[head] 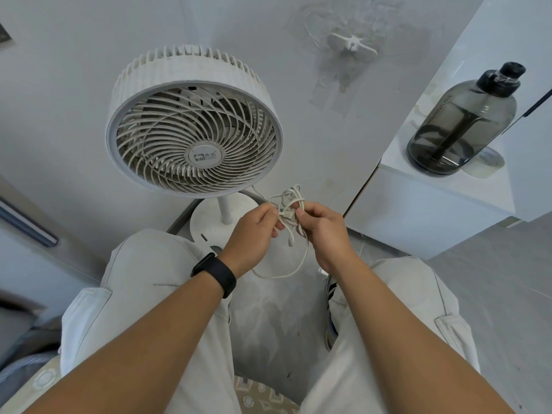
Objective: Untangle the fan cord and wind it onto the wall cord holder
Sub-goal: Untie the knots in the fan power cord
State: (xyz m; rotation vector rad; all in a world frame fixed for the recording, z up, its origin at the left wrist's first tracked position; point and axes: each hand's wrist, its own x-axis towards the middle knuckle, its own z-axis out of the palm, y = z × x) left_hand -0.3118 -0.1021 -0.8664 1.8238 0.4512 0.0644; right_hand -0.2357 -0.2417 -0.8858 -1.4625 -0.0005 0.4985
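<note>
Both hands are busy with the same little bundle. The left hand (256, 227) pinches one side of the white fan cord (288, 209), and the right hand (324, 227) pinches the other side, so each grip is closed on the cord. Between them the cord is a knot of small loops, with a plug end hanging down and one long loop drooping below the hands. So the untangling looks like it has only just begun.

The cord runs back toward the fan (194, 121), which stands on its round base by the wall, just in front of the person's knees.

Up on the wall, well apart from the hands, the white cord holder (352, 44) has nothing wound on it. All the winding is left to do.
</note>
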